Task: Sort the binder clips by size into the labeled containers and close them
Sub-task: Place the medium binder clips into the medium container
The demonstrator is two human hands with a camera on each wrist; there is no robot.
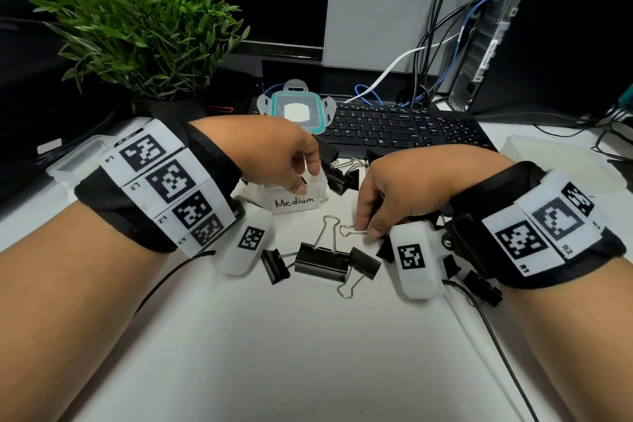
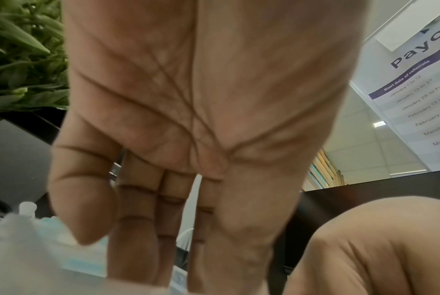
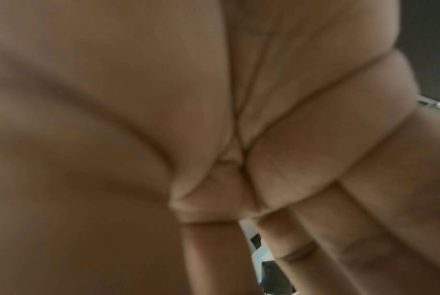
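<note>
A small clear container labeled "Medium" [image 1: 297, 202] stands mid-table. My left hand [image 1: 301, 181] rests on its top rim, and in the left wrist view that left hand [image 2: 150, 249] shows nearly straight fingers holding nothing. My right hand [image 1: 368, 231] pinches the wire handle of a small binder clip [image 1: 349, 230] lying on the table; the clip's black body is mostly hidden under the fingers. The right hand [image 3: 239, 199] looks curled in its wrist view. A large black clip [image 1: 320, 262] lies in front between two smaller clips [image 1: 274, 265] [image 1: 364, 262]. More clips [image 1: 339, 175] are piled behind the container.
A teal-sealed lid [image 1: 296, 110] lies on the black keyboard [image 1: 404, 128]. A potted plant [image 1: 137, 27] stands at back left. Clear boxes sit at the far left [image 1: 75, 161] and far right [image 1: 548, 161]. Further clips [image 1: 483, 288] lie under my right wrist. Cables trail at right.
</note>
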